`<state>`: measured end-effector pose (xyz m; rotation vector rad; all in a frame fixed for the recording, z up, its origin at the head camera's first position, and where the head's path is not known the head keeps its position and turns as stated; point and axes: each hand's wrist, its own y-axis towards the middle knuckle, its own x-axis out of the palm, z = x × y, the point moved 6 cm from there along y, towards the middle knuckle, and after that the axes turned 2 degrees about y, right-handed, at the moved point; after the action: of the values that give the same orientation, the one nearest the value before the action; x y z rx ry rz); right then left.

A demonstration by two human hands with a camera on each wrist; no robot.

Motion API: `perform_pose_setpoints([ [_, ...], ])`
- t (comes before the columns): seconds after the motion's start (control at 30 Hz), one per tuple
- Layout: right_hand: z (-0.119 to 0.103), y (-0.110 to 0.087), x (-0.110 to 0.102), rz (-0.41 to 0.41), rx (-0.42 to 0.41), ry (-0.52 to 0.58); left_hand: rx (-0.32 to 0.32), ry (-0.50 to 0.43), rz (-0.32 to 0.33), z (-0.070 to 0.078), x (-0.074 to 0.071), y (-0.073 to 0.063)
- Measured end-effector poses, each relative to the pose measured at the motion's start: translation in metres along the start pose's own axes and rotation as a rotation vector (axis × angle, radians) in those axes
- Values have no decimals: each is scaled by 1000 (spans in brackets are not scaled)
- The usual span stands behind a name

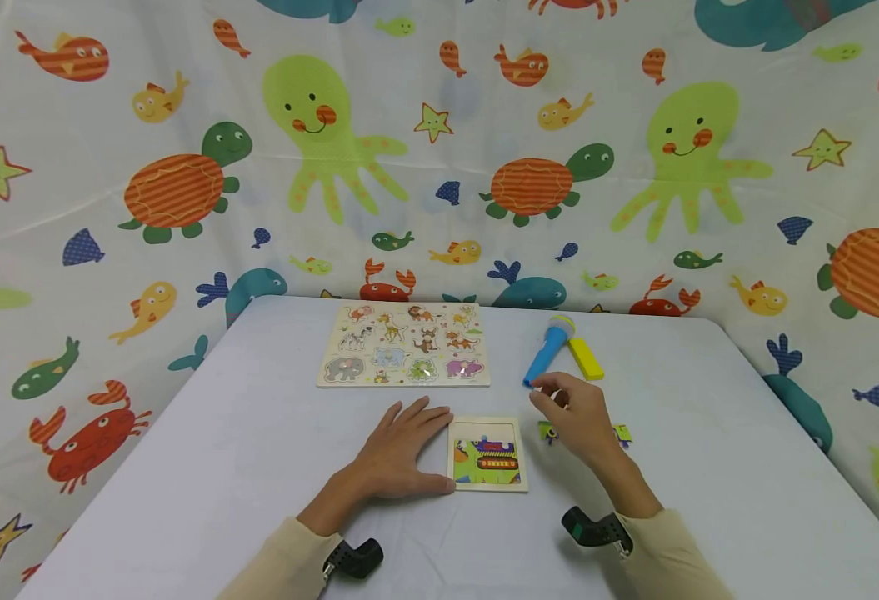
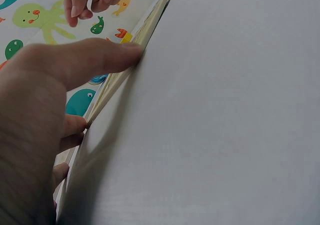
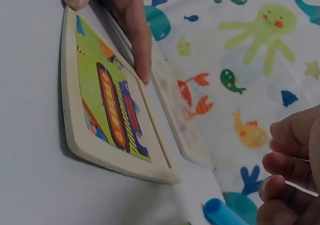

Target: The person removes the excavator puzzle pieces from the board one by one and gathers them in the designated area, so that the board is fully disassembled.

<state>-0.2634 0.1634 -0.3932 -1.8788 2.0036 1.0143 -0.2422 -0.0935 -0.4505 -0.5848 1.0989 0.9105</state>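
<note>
A small square jigsaw puzzle in a wooden frame point(image 1: 487, 489) lies on the table, its lower part filled with a digger-like picture and its upper strip bare wood. My left hand point(image 1: 402, 454) spreads its fingers along the left side of that frame. The thumb touches the lower left corner, as the left wrist view also shows, and the index finger reaches the upper left corner. To the right, my right hand point(image 1: 577, 417) hovers over loose puzzle pieces point(image 1: 622, 434), which it partly hides. Its fingers point(image 3: 285, 162) are loosely bent, and nothing shows between them.
Behind the frame lies a larger wooden animal board point(image 1: 403, 346). A blue toy microphone point(image 1: 549, 350) and a yellow block point(image 1: 586, 358) lie at the back right, just beyond my right hand. A curtain with sea animals point(image 1: 439, 167) hangs behind the white table point(image 1: 244, 467).
</note>
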Motion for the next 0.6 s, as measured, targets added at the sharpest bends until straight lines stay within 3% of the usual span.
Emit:
perform_pose_setpoints([
  [0.3, -19, -1, 23, -63, -33, 41, 5, 1, -1, -1, 1, 1],
  [0.6, -25, -6, 46, -174, 21, 69, 12, 6, 6, -1, 0, 0],
])
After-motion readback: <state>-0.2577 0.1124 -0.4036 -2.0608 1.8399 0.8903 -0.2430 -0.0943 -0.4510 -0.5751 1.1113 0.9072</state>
